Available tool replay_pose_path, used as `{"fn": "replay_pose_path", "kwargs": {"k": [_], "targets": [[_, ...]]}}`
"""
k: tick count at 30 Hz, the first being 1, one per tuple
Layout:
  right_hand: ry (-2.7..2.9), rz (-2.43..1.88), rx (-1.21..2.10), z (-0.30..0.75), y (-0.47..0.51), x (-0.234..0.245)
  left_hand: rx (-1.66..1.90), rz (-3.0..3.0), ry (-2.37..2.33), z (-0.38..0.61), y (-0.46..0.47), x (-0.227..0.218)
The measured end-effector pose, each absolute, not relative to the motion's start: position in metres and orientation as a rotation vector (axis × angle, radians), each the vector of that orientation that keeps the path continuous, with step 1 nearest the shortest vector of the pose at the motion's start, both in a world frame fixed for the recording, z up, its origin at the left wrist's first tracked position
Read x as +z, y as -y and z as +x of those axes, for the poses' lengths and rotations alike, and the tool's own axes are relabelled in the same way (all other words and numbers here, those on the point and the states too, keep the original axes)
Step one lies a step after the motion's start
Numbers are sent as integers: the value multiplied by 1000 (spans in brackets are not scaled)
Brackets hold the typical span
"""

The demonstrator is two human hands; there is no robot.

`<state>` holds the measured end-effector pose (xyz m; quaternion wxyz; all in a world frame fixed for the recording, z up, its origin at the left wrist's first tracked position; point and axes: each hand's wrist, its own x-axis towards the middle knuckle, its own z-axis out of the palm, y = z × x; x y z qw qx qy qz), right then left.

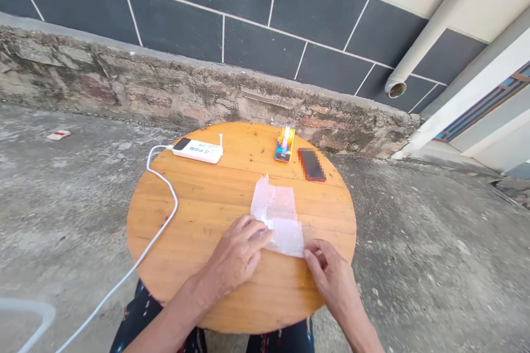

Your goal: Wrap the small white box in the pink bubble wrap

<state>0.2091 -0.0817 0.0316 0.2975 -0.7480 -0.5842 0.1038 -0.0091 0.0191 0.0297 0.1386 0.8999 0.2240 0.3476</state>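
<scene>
A thin, translucent white sheet [279,215] lies flat on a round wooden table [199,215], its far left corner curled up. My left hand [238,256] rests on the sheet's near left edge, fingers stretched out and pressing it down. At the sheet's near right corner, my right hand [331,276] pinches the edge between thumb and fingers.
At the table's far side sit a white power bank [197,150] with a white cable [159,226] trailing off the left edge, a small yellow and blue object [285,144], and a dark phone [311,164]. Rough concrete ground surrounds the table; a stone ledge and dark tiled wall stand behind.
</scene>
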Motion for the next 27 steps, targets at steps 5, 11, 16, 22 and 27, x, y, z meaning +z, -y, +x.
{"fn": "replay_pose_path", "kwargs": {"k": [5,11,16,22,27], "targets": [[1401,-1951,581,206,82,34,843,2742,-740,-5,-17,36],[1225,-1834,935,198,71,38,570,2854,-810,-1,-14,45],[1190,-1744,1056,199,63,32,407,2867,-887,3,-11,55],[1202,-1783,1067,197,56,31,359,2878,-898,7,-10,60],[1179,-1797,1004,193,53,28,347,2879,-930,10,-9,64]]}}
